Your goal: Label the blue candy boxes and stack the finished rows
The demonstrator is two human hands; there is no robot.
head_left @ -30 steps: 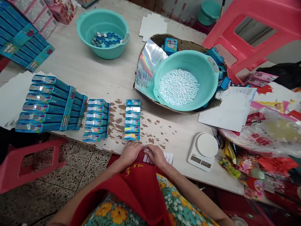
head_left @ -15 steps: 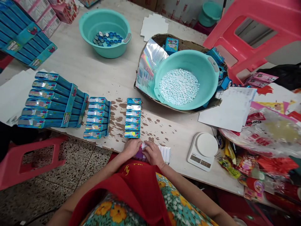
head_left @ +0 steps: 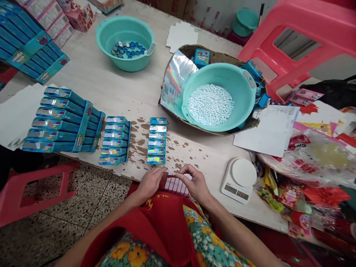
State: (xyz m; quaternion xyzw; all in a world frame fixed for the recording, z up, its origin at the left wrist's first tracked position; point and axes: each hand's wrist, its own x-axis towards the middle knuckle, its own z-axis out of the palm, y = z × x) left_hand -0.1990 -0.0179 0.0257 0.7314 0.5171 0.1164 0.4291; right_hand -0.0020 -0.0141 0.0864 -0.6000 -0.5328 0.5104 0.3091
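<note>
Left grip (head_left: 150,181) and right grip (head_left: 198,182) meet over a flat strip of pale lilac rectangular segments (head_left: 174,184)

From the head camera, both grips are a person's bare hands at the near edge of a pale wooden bench (head_left: 191,150) with brown flaked patches. The strip lies between them, just above a red cloth apron (head_left: 167,222) with yellow lettering. The left grip lies at the strip's left end with its fingers bent; whether it is closed on the strip cannot be told. The right grip arches over the right end, thumb and forefinger drawn together near the upper edge; whether anything is pinched there is too small to tell.

Just beyond the left grip stands a column of six small shiny blue rectangular pack ends (head_left: 157,141). Farther left of that grip come a second blue set of six (head_left: 114,141) and a larger display of long blue boxes (head_left: 65,120). Well beyond the left grip sits a round teal plastic basin (head_left: 129,66) holding blue and silvery discs (head_left: 130,50).

Beyond the right grip, a second teal plastic basin (head_left: 241,87) with small white tablets (head_left: 211,104) rests tilted in an open brown cardboard box (head_left: 219,55). Right of the right grip is a white digital scale (head_left: 240,178) with a round plate, well apart from it.
</note>
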